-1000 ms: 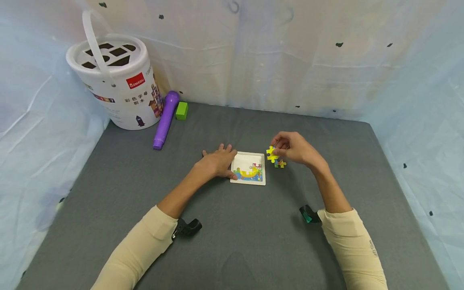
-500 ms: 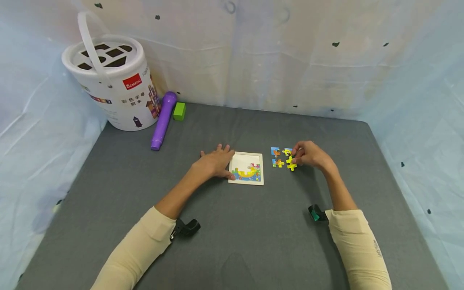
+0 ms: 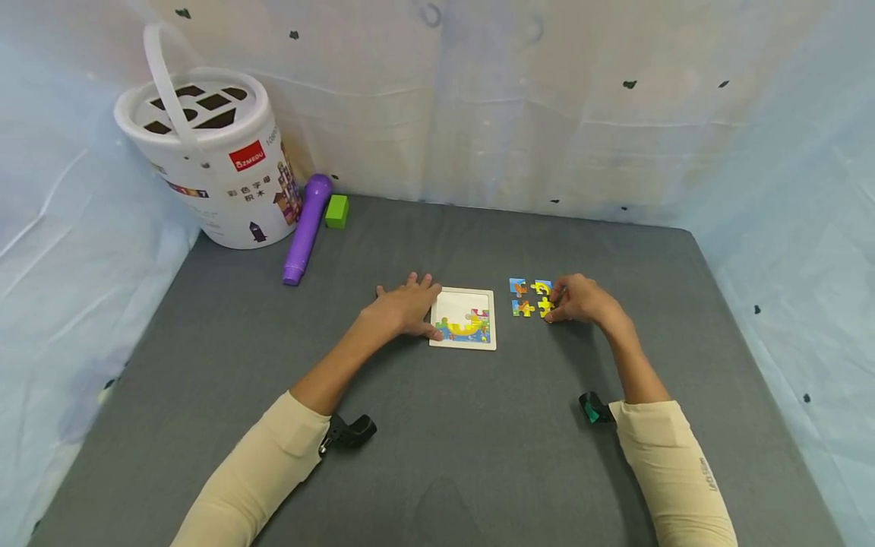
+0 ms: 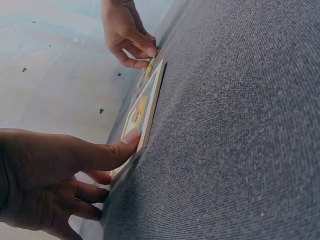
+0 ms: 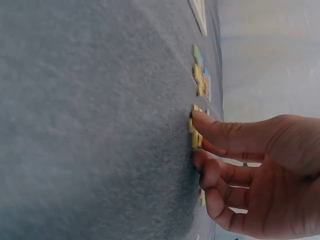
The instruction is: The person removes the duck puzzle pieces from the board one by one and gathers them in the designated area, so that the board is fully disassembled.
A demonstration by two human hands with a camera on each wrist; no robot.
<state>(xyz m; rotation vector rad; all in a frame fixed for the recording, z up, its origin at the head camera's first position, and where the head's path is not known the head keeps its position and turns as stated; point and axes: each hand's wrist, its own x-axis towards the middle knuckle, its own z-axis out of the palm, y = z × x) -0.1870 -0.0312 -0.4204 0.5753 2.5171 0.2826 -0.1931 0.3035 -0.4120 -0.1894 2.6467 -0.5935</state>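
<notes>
A small square wooden puzzle tray (image 3: 462, 292), its lower part filled with picture pieces, lies mid-table. My left hand (image 3: 399, 309) rests at its left side, fingers spread, thumb on the near-left corner. Right of the tray, several loose pieces lie in a group. My right hand (image 3: 581, 298) pinches a yellow puzzle piece (image 3: 544, 306) low at the table, thumb on its near side in the right wrist view. Close by are a yellow-and-blue piece (image 3: 542, 287), a blue-and-orange piece (image 3: 517, 286) and another multicoloured piece (image 3: 522, 308). Fingers of the right hand hide part of the group.
A white lidded bucket (image 3: 205, 175) with a raised handle stands at the back left. Beside it lie a purple toy microphone (image 3: 307, 232) and a green block (image 3: 337, 212). Pale sheeting (image 3: 513, 114) hangs behind the grey table (image 3: 437, 456).
My right hand carried the yellow piece rightward to the loose pieces and lowered it, then shifted it slightly left. My left hand has stayed at the tray.
</notes>
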